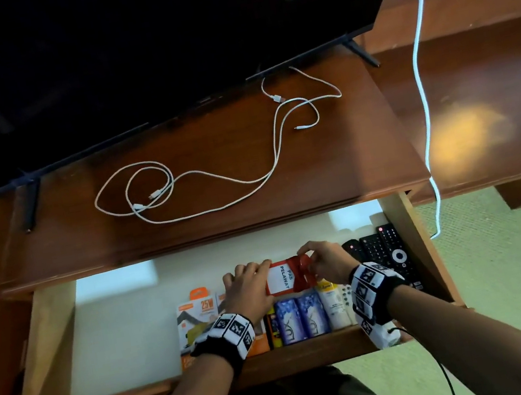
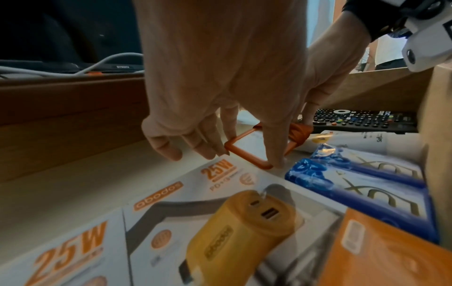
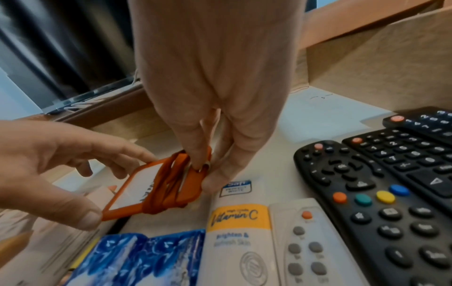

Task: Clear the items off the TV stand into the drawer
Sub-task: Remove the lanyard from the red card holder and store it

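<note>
A red visitor badge (image 1: 282,278) with its lanyard (image 3: 173,181) wound round it hovers just above the things in the open drawer (image 1: 118,327). My left hand (image 1: 265,281) pinches the badge's left end, thumb (image 3: 89,215) under the frame. At the clip end my right hand (image 1: 310,260) pinches the lanyard with its fingertips (image 3: 195,154). Seen from the left wrist, the badge (image 2: 248,147) is tilted over the charger boxes. Two white cables (image 1: 214,177) lie loose on the TV stand top (image 1: 350,164).
Against the drawer's front lie charger boxes (image 1: 197,320), blue soap packs (image 1: 302,317), a lotion tube (image 3: 239,222) and a white remote (image 3: 305,241). Black remotes (image 1: 383,252) fill its right side; its left floor is bare. The TV (image 1: 121,47) overhangs the stand. Another white cable (image 1: 422,99) hangs at right.
</note>
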